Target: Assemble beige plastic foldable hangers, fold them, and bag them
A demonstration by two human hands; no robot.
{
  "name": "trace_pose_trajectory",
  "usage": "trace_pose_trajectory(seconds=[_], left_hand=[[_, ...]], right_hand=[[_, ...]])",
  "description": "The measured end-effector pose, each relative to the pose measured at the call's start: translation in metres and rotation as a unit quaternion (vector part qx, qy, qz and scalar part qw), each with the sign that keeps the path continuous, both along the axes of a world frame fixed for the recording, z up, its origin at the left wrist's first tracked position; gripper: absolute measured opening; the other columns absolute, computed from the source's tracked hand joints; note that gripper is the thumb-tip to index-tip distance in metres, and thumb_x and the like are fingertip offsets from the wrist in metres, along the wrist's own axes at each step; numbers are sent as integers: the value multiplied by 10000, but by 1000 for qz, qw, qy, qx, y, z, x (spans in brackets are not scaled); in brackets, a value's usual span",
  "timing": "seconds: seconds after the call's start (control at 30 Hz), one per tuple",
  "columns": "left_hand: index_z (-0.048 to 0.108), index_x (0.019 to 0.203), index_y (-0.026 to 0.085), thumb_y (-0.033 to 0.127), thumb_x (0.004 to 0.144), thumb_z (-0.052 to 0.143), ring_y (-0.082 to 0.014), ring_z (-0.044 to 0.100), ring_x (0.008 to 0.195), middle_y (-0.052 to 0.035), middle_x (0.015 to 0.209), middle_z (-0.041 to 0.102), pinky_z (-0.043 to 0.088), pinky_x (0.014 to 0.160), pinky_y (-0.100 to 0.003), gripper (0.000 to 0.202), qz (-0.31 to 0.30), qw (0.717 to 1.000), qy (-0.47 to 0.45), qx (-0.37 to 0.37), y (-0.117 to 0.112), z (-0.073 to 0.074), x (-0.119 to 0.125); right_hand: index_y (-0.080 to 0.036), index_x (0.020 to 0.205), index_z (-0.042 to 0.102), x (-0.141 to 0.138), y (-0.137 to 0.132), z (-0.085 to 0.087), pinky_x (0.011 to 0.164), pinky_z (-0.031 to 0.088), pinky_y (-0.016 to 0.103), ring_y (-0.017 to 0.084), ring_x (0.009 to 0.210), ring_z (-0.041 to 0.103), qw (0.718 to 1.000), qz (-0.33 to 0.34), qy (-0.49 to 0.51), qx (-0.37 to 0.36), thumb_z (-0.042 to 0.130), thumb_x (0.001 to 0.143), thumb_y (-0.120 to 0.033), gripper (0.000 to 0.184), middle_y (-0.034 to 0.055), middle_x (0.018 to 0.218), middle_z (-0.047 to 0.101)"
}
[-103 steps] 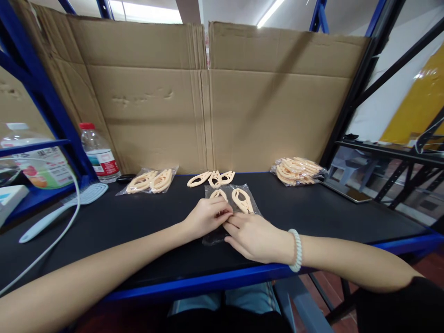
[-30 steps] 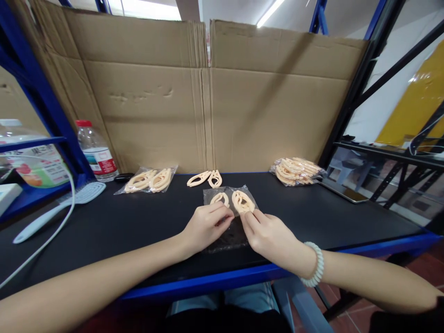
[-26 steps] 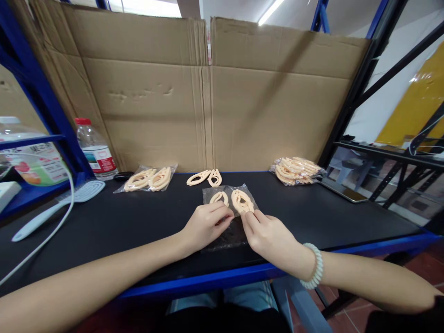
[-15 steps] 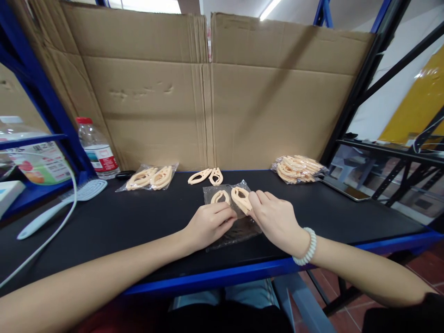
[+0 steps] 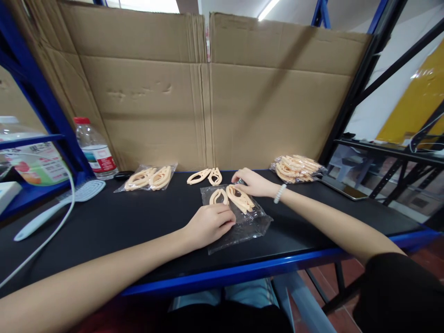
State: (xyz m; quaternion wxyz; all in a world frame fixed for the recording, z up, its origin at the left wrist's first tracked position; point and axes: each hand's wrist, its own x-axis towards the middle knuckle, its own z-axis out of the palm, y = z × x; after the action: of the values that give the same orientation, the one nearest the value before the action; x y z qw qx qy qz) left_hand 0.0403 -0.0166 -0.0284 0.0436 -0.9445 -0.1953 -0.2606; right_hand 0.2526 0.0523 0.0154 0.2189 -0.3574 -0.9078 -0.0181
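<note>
A clear plastic bag (image 5: 255, 225) lies flat near the table's front edge, with two beige folding hangers (image 5: 239, 198) side by side in it. My left hand (image 5: 212, 223) is closed at the bag's left side, over the lower end of the left hanger; its fingertips pinch the film there. At the bag's far right corner, my right hand (image 5: 251, 181) has its fingers curled on the film, just beyond the right hanger's top. Two loose beige hangers (image 5: 204, 176) lie behind the bag.
A filled bag of hangers (image 5: 149, 178) is at the back left, a thicker one (image 5: 296, 168) at the back right beside a phone-like slab (image 5: 343, 188). A hairbrush (image 5: 58, 208), white cable (image 5: 64, 222) and water bottle (image 5: 95, 150) stand left. Cardboard (image 5: 156, 106) walls the back.
My right hand has moved from the right hanger's lower end to the bag's far corner, uncovering that hanger and the bag's lower right part. My left hand stays in place.
</note>
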Motion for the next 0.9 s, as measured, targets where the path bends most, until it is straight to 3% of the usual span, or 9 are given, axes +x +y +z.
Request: trace_pose_trajectory(seconds=[0.07,0.2,0.33,0.5,0.67,0.77,0.9], left_hand=[[610,812,173,172,894,466,-132,578,720,-16,763,638,452,660,-218,166,-5,1000,7,-2,0,2,-1],[607,793,173,177,884,485,-132,568,706,-11,750,631,446,653,-215,153,-8,1000,24,-1,0,6,-3],[611,803,173,184,888,478,-132,569,714,-12,766,633,443,660,-214,158,-7,999,32,3,1,7,-5],[611,803,178,189,887,475,-132,571,713,-13,763,631,443,668,-213,160,-11,999,31,-3,2,6,-5],[610,798,181,195,892,476,-128,569,695,-11,748,627,436,642,-209,165,-6,1000,13,12,1,6,-4],[610,806,178,196,901,465,-129,568,696,-13,748,625,443,651,-214,174,-6,999,5,36,0,6,-4],[612,813,177,196,905,457,-125,568,689,-11,749,625,453,653,-212,181,-8,999,5,44,0,5,-5]], right_hand=[[-105,1076,578,-10,35,-6,924,401,365,214,1033,522,998,17,-64,0,514,846,-93,239,114,1091,623],[-146,1310,452,-41,91,-12,932,406,395,254,1172,454,986,-14,-166,29,489,815,-31,509,135,1335,483],[-187,1276,509,-61,114,-11,890,422,419,304,1180,440,972,-31,-229,44,538,801,-97,484,145,1353,449],[-134,1058,643,-47,107,-6,842,426,403,323,1104,493,973,-35,-225,35,583,756,-130,308,172,1199,558],[-142,1045,650,-8,86,0,732,454,252,172,812,615,976,-4,-216,-26,594,772,-182,282,71,927,687],[-132,1066,644,12,73,-4,728,452,227,139,795,611,990,27,-138,-31,570,817,-212,271,64,948,684],[-111,956,681,28,57,-9,664,460,243,142,740,595,998,52,22,8,562,853,-268,223,95,904,664]])
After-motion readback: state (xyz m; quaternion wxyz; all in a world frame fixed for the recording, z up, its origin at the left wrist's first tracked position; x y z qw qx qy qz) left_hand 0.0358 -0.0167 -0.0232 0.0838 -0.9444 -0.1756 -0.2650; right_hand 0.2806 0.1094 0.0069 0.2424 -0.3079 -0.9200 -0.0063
